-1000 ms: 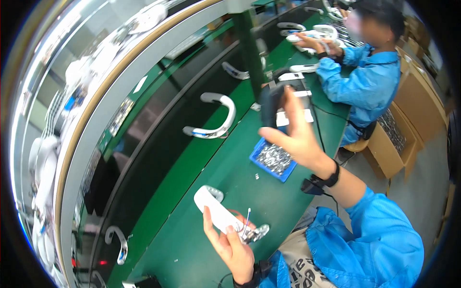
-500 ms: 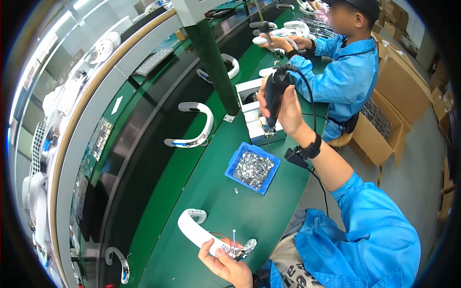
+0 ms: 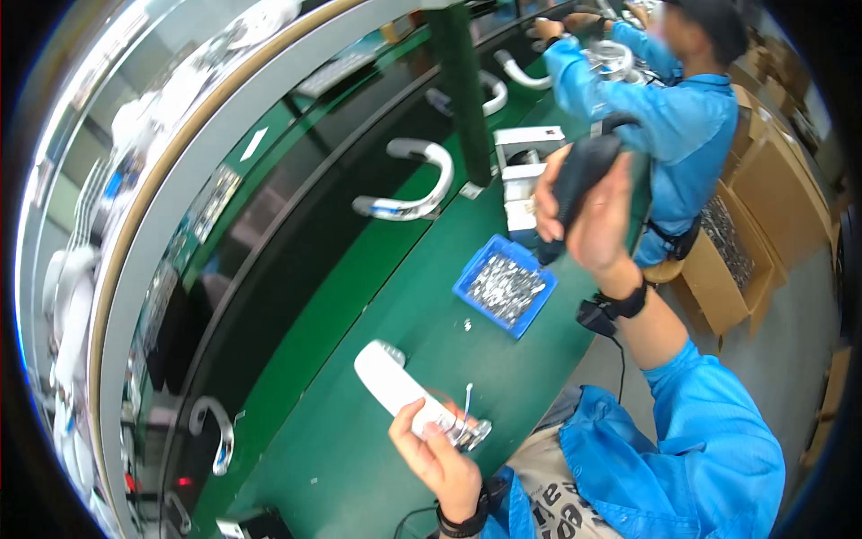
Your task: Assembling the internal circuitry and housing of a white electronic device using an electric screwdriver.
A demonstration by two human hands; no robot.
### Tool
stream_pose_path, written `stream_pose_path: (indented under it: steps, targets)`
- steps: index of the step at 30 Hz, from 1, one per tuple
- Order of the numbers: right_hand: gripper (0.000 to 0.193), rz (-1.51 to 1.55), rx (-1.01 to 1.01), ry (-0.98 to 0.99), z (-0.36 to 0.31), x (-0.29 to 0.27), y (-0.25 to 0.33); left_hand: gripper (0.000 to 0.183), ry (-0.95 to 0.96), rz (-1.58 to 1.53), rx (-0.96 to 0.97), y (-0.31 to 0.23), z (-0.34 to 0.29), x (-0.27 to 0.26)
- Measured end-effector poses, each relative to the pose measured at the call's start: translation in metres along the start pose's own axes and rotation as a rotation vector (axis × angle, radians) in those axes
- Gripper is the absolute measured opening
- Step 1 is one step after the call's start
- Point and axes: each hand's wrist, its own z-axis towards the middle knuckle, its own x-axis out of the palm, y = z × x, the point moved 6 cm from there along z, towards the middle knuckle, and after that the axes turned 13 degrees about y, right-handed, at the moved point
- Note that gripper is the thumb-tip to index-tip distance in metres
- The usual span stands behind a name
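Observation:
My left hand grips a white curved plastic housing near its lower end, just over the green bench. Thin wires and small electronic parts show at that end, beside my fingers. My right hand is wrapped round a black electric screwdriver, held up with its tip pointing down. That tip appears near the far right edge of a blue tray filled with small metal parts; whether it touches is unclear. Motion blurs the screwdriver and the hand around it.
Behind the tray stands a white box-shaped device, near a dark green post. Similar C-shaped housings lie along the dark conveyor strip. A co-worker in blue is at the far right, by open cardboard boxes.
The screwdriver has moved from over the white box-shaped device to the blue tray's far edge. My left hand keeps the housing, now seen more end-on. The whole view has shifted.

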Motion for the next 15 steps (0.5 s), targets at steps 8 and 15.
stream_pose_path:
  steps: [8, 15]
  targets:
    - [0.087, 0.426, -0.068, 0.544, -0.006, 0.156, 0.045, 0.027, 0.074, 0.027, 0.02, -0.013, 0.006, 0.004]
    - [0.12, 0.716, -0.032, 0.644, -0.026, 0.214, 0.007, 0.033, 0.056, 0.182, 0.069, -0.007, -0.001, -0.008]
